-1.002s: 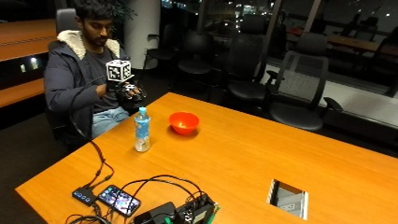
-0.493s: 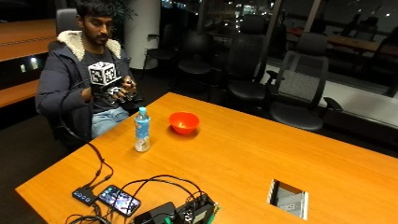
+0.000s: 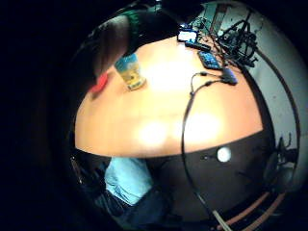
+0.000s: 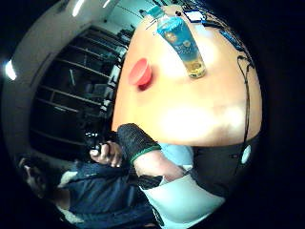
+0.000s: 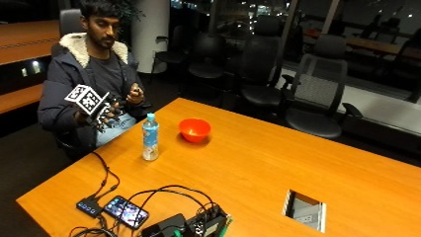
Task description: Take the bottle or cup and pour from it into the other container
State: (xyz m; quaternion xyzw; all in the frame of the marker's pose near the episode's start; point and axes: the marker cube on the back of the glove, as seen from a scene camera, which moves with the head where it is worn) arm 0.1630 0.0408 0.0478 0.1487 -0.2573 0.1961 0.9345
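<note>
In the outside view a clear bottle (image 5: 150,138) with a blue cap and label stands upright on the wooden table (image 5: 263,168), near the seated person's corner. A red bowl (image 5: 194,129) sits just right of it, apart from it. My gloved right hand (image 5: 105,114) hangs in the air left of the bottle, off the table's edge, with fingers spread and nothing in them. Both palm views look down across the table at the bottle (image 4: 183,45) (image 3: 129,72) and the bowl (image 4: 141,74); one gloved finger (image 3: 108,45) partly covers the bowl (image 3: 99,84).
Phones, black devices and cables (image 5: 125,213) lie at the table's near-left corner. A rectangular socket cutout (image 5: 306,210) sits toward the near right. Office chairs (image 5: 315,94) stand behind the table. The person's bare left hand (image 5: 135,94) is held at the chest.
My gloved hand has moved left and slightly lower, away from the chest toward the table's side edge. Bottle and bowl have not moved.
</note>
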